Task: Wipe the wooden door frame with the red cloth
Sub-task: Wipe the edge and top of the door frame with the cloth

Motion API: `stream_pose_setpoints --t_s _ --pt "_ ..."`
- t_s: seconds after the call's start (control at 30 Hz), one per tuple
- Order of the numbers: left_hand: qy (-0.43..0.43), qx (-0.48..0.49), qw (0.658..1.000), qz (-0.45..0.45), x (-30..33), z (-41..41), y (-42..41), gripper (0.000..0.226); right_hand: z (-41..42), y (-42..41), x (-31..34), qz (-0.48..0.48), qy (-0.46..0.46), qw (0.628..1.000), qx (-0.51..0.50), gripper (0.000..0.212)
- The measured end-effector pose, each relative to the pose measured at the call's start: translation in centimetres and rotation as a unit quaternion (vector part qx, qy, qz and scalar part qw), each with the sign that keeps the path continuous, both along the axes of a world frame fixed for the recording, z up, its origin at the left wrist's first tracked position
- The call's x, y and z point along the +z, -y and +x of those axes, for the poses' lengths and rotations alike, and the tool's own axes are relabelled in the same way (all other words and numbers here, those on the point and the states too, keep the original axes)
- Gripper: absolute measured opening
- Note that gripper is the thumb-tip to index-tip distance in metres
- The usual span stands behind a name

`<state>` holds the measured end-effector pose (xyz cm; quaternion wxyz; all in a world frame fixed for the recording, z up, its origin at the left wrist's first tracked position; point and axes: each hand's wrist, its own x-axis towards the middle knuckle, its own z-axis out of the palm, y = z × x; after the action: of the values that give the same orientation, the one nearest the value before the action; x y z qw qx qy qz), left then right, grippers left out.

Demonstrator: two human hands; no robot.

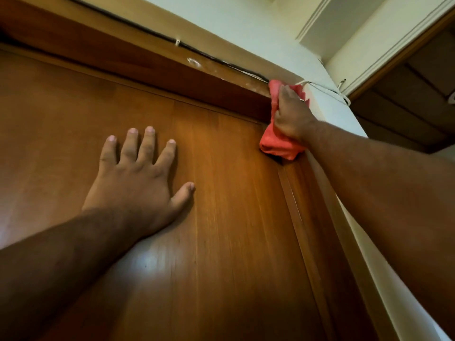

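right hand (291, 114) clutches red cloth (277, 143) at door frame (221, 92) corner; left hand (140, 178) flat on door (234, 217).

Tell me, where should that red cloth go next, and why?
Probably leftward along the top of the frame. The right hand holds the cloth bunched at the upper right corner, while whitish dusty smears show on the top rail to its left. The left hand lies flat on the door.
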<state>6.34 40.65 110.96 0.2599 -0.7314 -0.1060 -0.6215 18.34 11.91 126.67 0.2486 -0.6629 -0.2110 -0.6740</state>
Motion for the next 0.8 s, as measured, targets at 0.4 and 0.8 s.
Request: stream_pose_setpoints --t_s 0.4,0.8 --pt "0.009 -0.016 1.0 -0.003 -0.3 0.0 -0.4 0.094 -5.5 -12.2 -0.6 -0.103 0.178 0.978 -0.015 0.086" --pt "-0.008 -0.072 0.997 -0.012 -0.9 -1.6 -1.3 0.09 -4.2 -8.4 1.1 -0.019 0.04 0.999 0.005 0.081"
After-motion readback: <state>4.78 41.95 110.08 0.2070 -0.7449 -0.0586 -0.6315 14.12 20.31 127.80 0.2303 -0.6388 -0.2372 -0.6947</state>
